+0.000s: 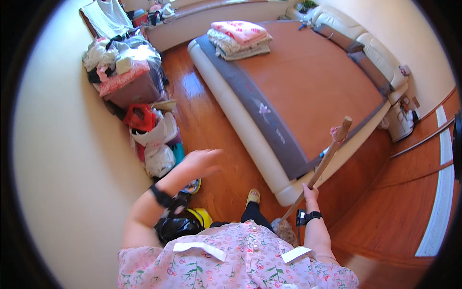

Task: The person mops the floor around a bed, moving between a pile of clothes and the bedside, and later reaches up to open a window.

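Note:
My right hand (310,193) grips the wooden handle of a string mop (323,165), which slants up past the bed's near corner with a pink tie around its upper end. The greyish mop head (285,231) is low beside my leg and partly hidden by my patterned shirt. Held out in front of me, my left hand (203,162) is empty, its thumb apart from the fingers. It is above the floor, near bags piled along the wall. Both wrists wear black straps.
A bed (306,76) with a brown mat takes up the right, folded bedding (240,38) on its far end. Bags and clothes (122,61) are heaped along the left wall. A wooden floor strip (213,133) runs between them. Black and yellow bags (184,225) lie near my feet.

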Tool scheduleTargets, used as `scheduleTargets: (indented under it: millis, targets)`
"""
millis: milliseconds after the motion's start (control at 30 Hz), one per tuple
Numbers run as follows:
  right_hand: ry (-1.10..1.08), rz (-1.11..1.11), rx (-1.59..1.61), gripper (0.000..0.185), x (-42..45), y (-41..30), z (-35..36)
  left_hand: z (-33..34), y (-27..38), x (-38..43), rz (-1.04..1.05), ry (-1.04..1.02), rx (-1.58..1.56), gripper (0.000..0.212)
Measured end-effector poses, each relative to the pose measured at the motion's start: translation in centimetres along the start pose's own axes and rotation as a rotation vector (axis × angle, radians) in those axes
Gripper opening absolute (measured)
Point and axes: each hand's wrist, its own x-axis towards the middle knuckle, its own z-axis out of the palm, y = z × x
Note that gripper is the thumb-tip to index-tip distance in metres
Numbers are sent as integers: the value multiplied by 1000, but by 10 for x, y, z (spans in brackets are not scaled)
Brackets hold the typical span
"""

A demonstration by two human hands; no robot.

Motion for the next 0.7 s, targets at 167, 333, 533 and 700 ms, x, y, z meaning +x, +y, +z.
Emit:
scheduleTargets:
  millis: [167,333,533,700]
  targets:
    - [77,193,-114,49,47,-43,-8,32,-132,-173,-761,130,-41,33]
    - [281,196,222,33,133,-24,8,132,-128,-302,-1576,249,-669,32]
    - [95,494,-26,41,152,-41,36,212,-136,-305,-1398,186,-690,24]
    - [251,599,620,32,127,-114,16,119,-236,-162,-1228,227,-797,25]
